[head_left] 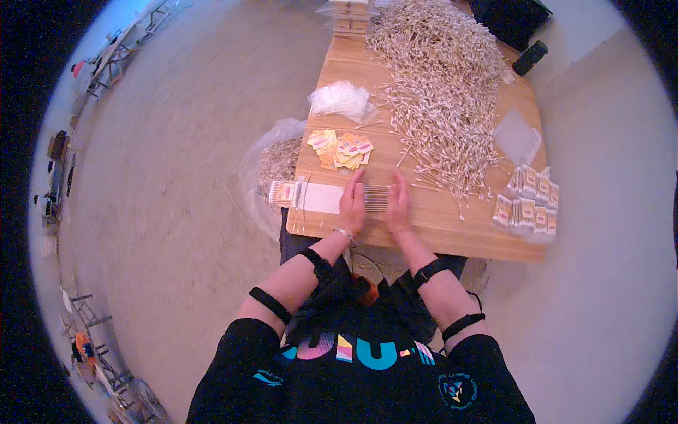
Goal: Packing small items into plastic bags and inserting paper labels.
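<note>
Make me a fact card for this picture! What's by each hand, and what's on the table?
Left hand: open, at the left end of a row of cotton swabs
Right hand: open, at the row's right end
Biggest pile: loose swabs, heaped on the wooden table
Left of left hand: white strip, then a swab packet
Beyond left hand: small yellow-and-white cards, with clear bags farther off
Table's right side: more swab packets
Can't tell: number of swabs in the row
</note>
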{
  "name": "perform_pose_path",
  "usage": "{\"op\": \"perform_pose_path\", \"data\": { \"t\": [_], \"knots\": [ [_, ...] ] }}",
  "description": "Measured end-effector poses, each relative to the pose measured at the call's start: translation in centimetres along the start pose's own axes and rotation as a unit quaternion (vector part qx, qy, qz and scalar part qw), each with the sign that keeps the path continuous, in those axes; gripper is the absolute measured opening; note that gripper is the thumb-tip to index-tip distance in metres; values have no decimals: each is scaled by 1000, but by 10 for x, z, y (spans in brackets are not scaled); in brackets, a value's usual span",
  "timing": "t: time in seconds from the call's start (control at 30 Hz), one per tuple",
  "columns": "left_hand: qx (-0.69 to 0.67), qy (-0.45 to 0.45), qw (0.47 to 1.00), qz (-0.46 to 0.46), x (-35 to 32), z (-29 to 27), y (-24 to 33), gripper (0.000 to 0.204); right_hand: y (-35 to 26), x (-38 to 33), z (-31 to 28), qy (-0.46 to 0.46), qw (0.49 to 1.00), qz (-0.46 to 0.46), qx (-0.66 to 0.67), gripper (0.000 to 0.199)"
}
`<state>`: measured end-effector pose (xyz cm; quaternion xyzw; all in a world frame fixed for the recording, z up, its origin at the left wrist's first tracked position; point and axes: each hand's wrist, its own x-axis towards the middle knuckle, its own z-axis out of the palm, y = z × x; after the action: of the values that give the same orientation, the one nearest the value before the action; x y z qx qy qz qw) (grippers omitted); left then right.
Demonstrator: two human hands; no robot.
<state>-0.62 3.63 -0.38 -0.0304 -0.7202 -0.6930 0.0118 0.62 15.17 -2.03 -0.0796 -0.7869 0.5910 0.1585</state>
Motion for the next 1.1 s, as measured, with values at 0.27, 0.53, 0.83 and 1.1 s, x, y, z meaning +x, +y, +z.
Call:
{"op": "perform_pose_path", "data": {
  "t": [0.27,0.53,0.83,1.1],
  "knots": [
    [-40,-11,999,-14,3,-2,-3,47,3,-4,-4,-17,999,0,29,46],
    [-137,25,990,-36,4,2,-9,46,-25,-16,-35,-199,879,-129,-414,63],
    [-67,-7,998,-18,2,0,-6,45,-39,-23,-24,-235,827,-102,-500,72],
    [-30,-5,999,-8,2,3,0,44,-46,-27,-14,-240,815,-63,-523,72]
  ]
}}
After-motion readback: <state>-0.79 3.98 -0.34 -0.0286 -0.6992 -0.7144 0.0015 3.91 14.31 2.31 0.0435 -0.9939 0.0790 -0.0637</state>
